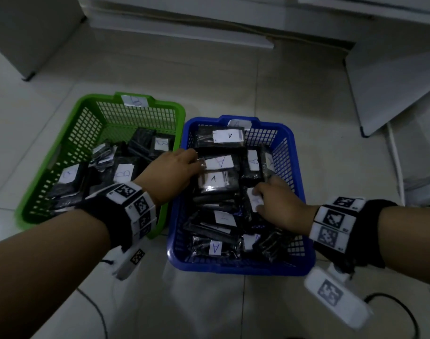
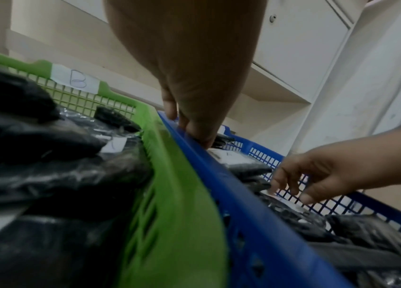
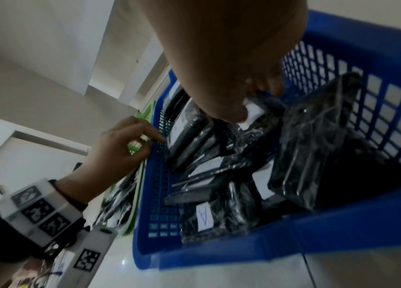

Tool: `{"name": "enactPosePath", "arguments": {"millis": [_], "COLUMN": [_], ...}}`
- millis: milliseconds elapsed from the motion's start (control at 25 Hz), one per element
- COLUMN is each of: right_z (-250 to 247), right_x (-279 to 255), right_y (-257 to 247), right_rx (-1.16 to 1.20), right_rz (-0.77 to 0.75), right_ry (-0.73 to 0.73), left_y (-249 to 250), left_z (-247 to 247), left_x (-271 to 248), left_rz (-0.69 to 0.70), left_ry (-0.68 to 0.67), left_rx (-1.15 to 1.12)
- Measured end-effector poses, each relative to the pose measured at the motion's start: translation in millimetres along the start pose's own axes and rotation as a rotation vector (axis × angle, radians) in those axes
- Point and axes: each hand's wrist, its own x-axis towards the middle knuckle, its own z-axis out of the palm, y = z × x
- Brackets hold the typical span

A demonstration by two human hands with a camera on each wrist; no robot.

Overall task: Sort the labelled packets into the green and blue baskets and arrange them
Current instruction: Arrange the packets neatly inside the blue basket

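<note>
Both hands in blue basket (image 1: 296, 152) at 3 o'clock of green basket (image 1: 87, 104) — left hand (image 1: 171, 171) fingering A packet (image 1: 217, 181), right hand (image 1: 280, 204) pinching another packet (image 1: 254, 199). Best square stacks, labels up — packets slippery.

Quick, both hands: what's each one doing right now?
Left hand: fingers curled on an A packet in the blue basket.
Right hand: pinching a labelled packet.

A paper tag (image 2: 75, 79) on the far rim of the green basket (image 2: 170, 175) reads "B". In the blue basket (image 1: 304, 260), white labels on the black packets read "A": one at the far end (image 1: 230, 135), one in the middle (image 1: 214, 178), one at the near end (image 1: 215, 248).
</note>
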Motion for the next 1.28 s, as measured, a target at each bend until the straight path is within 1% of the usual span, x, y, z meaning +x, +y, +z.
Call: {"name": "enactPosePath", "arguments": {"millis": [40,80,120,200,240,280,360,440,600,760,920,960,1000,1080,1120,1160,1200,1240,1280], "right_z": [1,1,1,8,13,17,18,17,22,30,23,18,11,-3,-11,-18,-24,-29,-32], "right_x": [0,0,-2,-6,-7,-8,-8,-11,-19,-17,-19,-21,-24,-24,-20,-12,-2,10,24], "right_y": [-5,-10,-17,-30,-35,-40,-47,-51,-56,-58,-56,-54,-53,-47,-44,-42,-41,-40,-40], "right_rx": [0.020,0.054,0.075,0.029,-0.001,-0.009,0.024,0.068,0.204,0.221,0.350,0.369,0.363,0.261,0.177,0.103,0.051,0.023,0.005], "right_rz": [-0.055,-0.111,-0.159,-0.216,-0.211,-0.193,-0.172,-0.179,-0.172,-0.187,-0.166,-0.188,-0.226,-0.300,-0.326,-0.342,-0.344,-0.341,-0.334], "right_ry": [0.057,0.072,0.020,-0.128,-0.164,-0.169,-0.161,-0.180,-0.227,-0.277,-0.323,-0.309,-0.256,-0.063,0.052,0.147,0.207,0.235,0.230], "left_y": [3,7,11,18,20,20,18,16,4,-10,-19,-22,-24,-27,-27,-27,-25,-23,-19], "left_z": [-2,-4,-3,1,3,4,5,5,-1,-2,2,3,4,4,4,3,1,-1,-4], "left_x": [-1,0,0,4,6,8,11,11,10,7,0,-1,-1,-1,0,0,1,1,1], "left_rz": [-0.001,0.007,0.023,0.049,0.031,0.007,-0.030,-0.032,0.025,0.113,0.111,0.107,0.101,0.086,0.068,0.022,-0.042,-0.094,-0.104], "left_ry": [0.002,-0.002,-0.025,-0.140,-0.186,-0.204,-0.205,-0.201,-0.194,-0.148,-0.106,-0.105,-0.114,-0.106,-0.067,-0.016,0.048,0.112,0.152], "left_rx": [0.007,0.005,0.004,0.013,0.021,0.028,0.038,0.025,-0.038,-0.033,-0.055,-0.052,-0.042,-0.046,-0.090,-0.172,-0.269,-0.345,-0.366]}}
